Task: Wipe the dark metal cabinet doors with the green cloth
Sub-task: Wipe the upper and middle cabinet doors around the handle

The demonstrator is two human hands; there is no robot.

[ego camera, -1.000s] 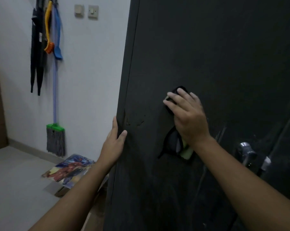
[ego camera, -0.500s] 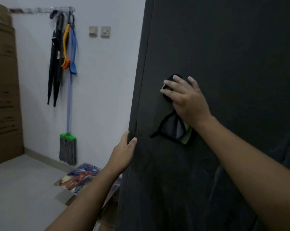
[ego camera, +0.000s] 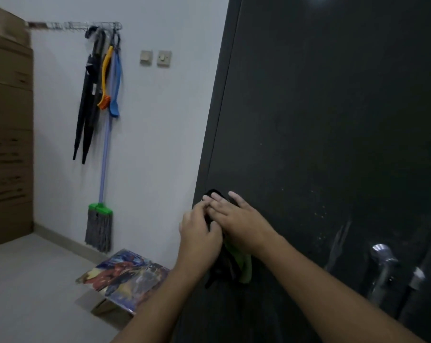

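Pressing the green cloth (ego camera: 244,267) flat against the dark cabinet door (ego camera: 333,132) with our right hand (ego camera: 244,225). Its fingers are straight and spread over the bunch with nothing curled round it, so palm pressure alone keeps the cloth on the upright metal. Our left hand (ego camera: 199,237) sits alongside, touching the right. Its fingers are curled in at the cloth's dark upper fold and, as far as we can judge, pinching it, probably to regather the bunch so a cleaner face meets the door. The cloth lies low on the panel near the door's left edge, with a green tail hanging below the right wrist. The surface is matt dark metal, with fine pale speckling and a smeared streak toward the chrome handle (ego camera: 382,258); that stretch looks unwiped to us. The room has a pale wall with two switches (ego camera: 163,58) and a hook rail carrying dark umbrellas (ego camera: 85,107), an orange brush (ego camera: 105,80) and a blue brush (ego camera: 115,95). A green-headed mop (ego camera: 99,226) hangs beneath them. A colourful picture board (ego camera: 125,273) lies on the pale floor, and brown boxes (ego camera: 9,120) are stacked at far left.
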